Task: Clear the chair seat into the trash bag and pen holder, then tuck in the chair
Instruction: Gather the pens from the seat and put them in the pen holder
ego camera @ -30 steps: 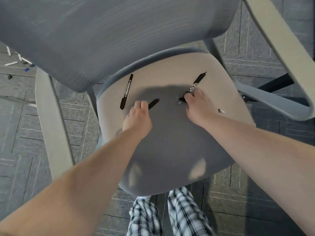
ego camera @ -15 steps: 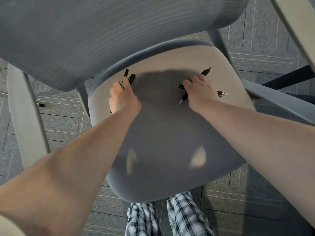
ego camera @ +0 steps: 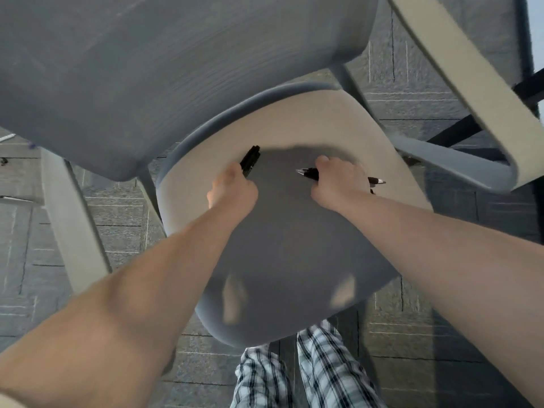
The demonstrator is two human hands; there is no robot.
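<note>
I look down on a grey office chair seat [ego camera: 294, 260]. My left hand [ego camera: 232, 189] is closed around black markers [ego camera: 250, 159] whose ends stick out past my fingers toward the backrest. My right hand [ego camera: 338, 182] is closed around black pens [ego camera: 307, 172]; one tip shows on the left of my fist and another silver tip [ego camera: 378, 181] on its right. No loose items show on the visible part of the seat. The trash bag and pen holder are out of view.
The chair's grey mesh backrest [ego camera: 162, 69] fills the top of the view. Pale armrests stand at the left [ego camera: 73, 225] and right [ego camera: 471, 92]. Grey carpet tiles [ego camera: 412, 363] lie below, with small scattered items at the far left [ego camera: 4, 161]. My checked trousers [ego camera: 309, 372] show under the seat.
Both hands gathered the loose pens from the seat: the left reached to the marker near the backrest and closed on it, the right closed on the crossed pens. The seat now shows no loose pens.
</note>
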